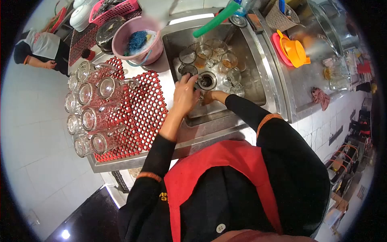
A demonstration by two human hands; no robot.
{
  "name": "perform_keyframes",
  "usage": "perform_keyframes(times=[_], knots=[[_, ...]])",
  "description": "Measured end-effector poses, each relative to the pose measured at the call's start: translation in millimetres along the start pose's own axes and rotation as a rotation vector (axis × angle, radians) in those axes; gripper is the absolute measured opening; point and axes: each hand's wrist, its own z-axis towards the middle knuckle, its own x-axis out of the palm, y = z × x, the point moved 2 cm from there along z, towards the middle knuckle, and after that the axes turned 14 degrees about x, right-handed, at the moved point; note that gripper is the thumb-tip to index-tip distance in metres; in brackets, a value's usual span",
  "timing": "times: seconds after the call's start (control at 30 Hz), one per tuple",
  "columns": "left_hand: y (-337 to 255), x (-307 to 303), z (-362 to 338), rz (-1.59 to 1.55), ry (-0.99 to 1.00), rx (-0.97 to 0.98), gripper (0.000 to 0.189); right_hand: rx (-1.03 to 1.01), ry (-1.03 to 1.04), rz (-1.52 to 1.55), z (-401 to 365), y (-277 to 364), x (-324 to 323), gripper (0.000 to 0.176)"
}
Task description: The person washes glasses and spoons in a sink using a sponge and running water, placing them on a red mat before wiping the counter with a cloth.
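My left hand [186, 96] reaches over the near left of the steel sink [242, 117]. Its fingers curl around something I cannot make out, just in front of a glass mug [188, 70]. Low in the basin, beside the drain [207, 81], is my right hand [208, 97], close to the left one. Most of its fingers are hidden, and I cannot see what it touches. Several more glass mugs stand or lie in the sink, among them one with amber liquid [229, 61] and one on its side [234, 76]. A green hose [217, 19] hangs over the basin's back edge.
Several glass mugs [89, 93] rest upside down on a red mat [147, 103] to the left. A pink bucket [121, 42] with a blue scrubber [139, 40] and suds stands behind. Orange cups [297, 53] and a cloth [321, 98] lie right. Another person [40, 50] is far left.
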Motion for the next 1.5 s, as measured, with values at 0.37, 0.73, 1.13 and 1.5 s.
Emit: perform_keyframes(times=[0.37, 0.73, 1.13, 1.5], knots=[[53.2, 120.0, 21.4, 0.347, 0.716, -0.217, 0.021, 0.165, -0.640, 0.679, -261.9, -48.3, -105.0, 0.030], [-74.7, -15.2, 108.3, 0.633, 0.540, -0.103, 0.014, 0.406, -1.011, 0.762, -463.5, -193.2, -97.0, 0.023], [-82.8, 194.3, 119.4, 0.522, 0.451, -0.300, 0.027, 0.531, -1.382, 0.838, -574.8, -388.6, -72.7, 0.017], [-206.3, 203.5, 192.5, 0.619, 0.357, -0.354, 0.021, 0.652, -1.731, 1.552, -615.2, -668.5, -18.7, 0.046]])
